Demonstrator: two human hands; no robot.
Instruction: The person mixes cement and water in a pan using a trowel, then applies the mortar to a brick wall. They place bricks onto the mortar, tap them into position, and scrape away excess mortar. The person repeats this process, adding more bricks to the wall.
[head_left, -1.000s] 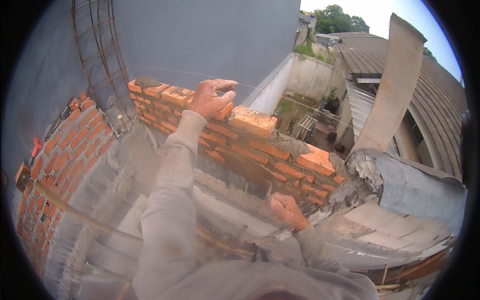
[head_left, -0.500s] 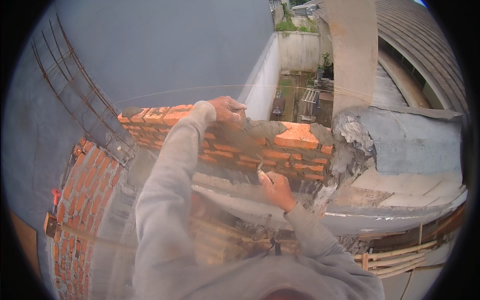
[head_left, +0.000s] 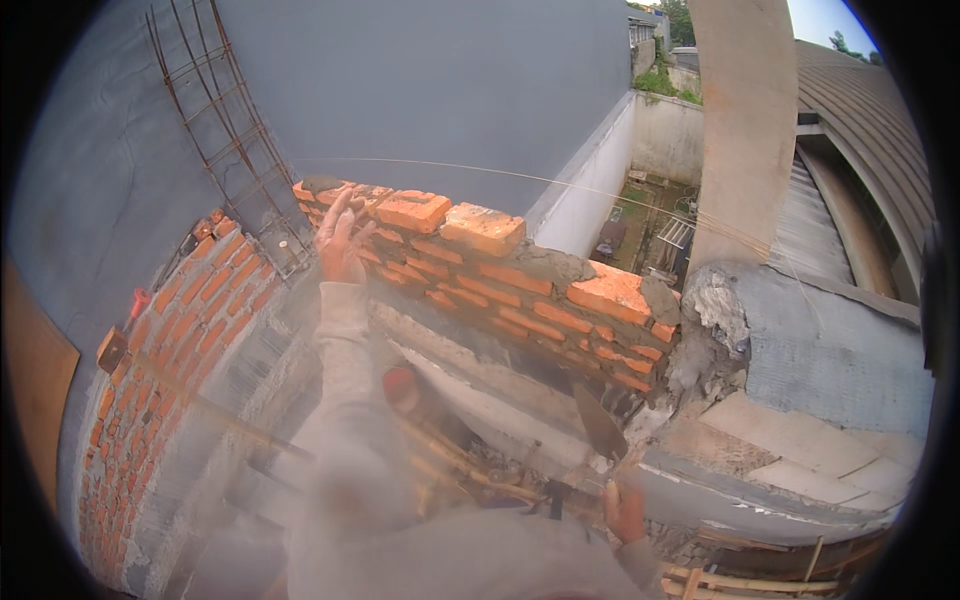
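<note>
My left hand (head_left: 341,240), fingers apart, is raised beside the brick wall (head_left: 520,310), near its upper left part; whether the fingertips touch it is unclear. Orange bricks with rough faces (head_left: 480,229) sit along the top with wet grey mortar (head_left: 563,263) between and under some. A taut string (head_left: 450,167) runs above them. My right hand (head_left: 625,505), low at the right, grips a trowel, its blade (head_left: 600,420) pointing up below the wall. Haze blurs both sleeves.
A grey wall (head_left: 430,80) backs a rebar cage (head_left: 220,100) and a second brick wall (head_left: 170,390) on the left. At right stand a beige panel (head_left: 745,150), a broken concrete edge (head_left: 715,305) and a metal roof (head_left: 860,120). A walled yard lies below, beyond the bricks.
My left hand has moved left and down from the top bricks, its fingers spreading. My right hand and trowel have dropped down and right, away from the mortared face. The view has shifted.
</note>
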